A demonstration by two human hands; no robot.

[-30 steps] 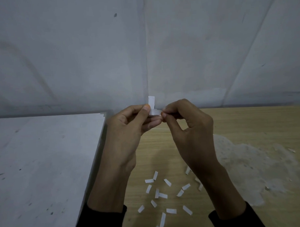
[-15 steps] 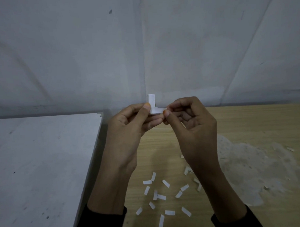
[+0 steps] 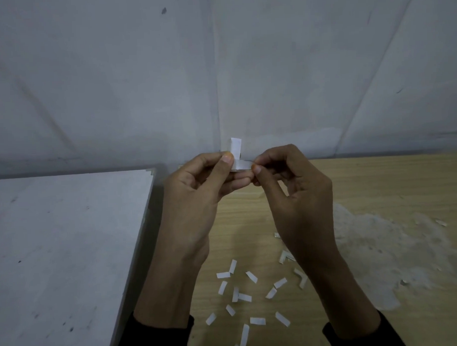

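Both hands are raised above the wooden table (image 3: 378,183) and hold a small white L-shaped paper piece (image 3: 236,146). My left hand (image 3: 197,199) pinches its corner between thumb and fingers, with one arm of the piece standing upright above the thumb. My right hand (image 3: 298,196) pinches the end of the other arm, which points right. Several short white paper strips (image 3: 257,321) lie scattered on the wood below my wrists.
A white-topped surface (image 3: 64,256) fills the left, its edge running beside my left forearm. A rough whitish patch (image 3: 385,247) marks the wood at right. Two folded L-shaped pieces (image 3: 284,256) lie by my right wrist. A grey wall (image 3: 218,69) rises behind.
The hands have drifted slightly right and stayed pinched on the piece. The right hand's fingers have loosened outward a little; the upright arm of the paper shows a bit more.
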